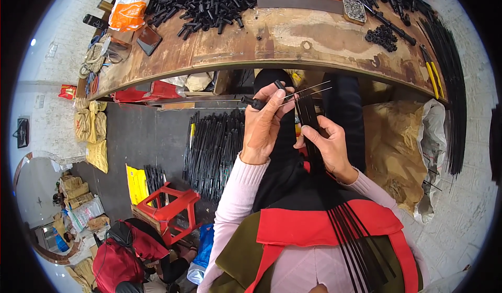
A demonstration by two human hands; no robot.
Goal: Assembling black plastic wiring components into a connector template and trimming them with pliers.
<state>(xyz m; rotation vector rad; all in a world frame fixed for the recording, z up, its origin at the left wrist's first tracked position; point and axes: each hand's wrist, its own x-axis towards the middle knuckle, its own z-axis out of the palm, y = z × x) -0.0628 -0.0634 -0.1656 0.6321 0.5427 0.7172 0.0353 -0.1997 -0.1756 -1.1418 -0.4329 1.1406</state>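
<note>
My left hand (260,128) is closed around short black tubular pieces (253,102). One of them sticks out past the wrist side, and another shows at the fingertips. Thin bare wire ends (316,87) run out to the right from beside my left thumb; what they join to is hidden by the fingers. In my right hand (332,145), thumb and fingers close on a bundle of long thin black rods (314,159). The bundle's upper ends reach up close to my left fingertips. Its lower ends fan out over my red-edged apron (314,225).
A wooden table (293,42) spans the far side, with a heap of black tubes (209,5), a tin of small parts (354,9) and yellow-handled pliers (433,76). More rods (213,146) stand at left, near a red stool (170,199) and a bent-over person (123,256).
</note>
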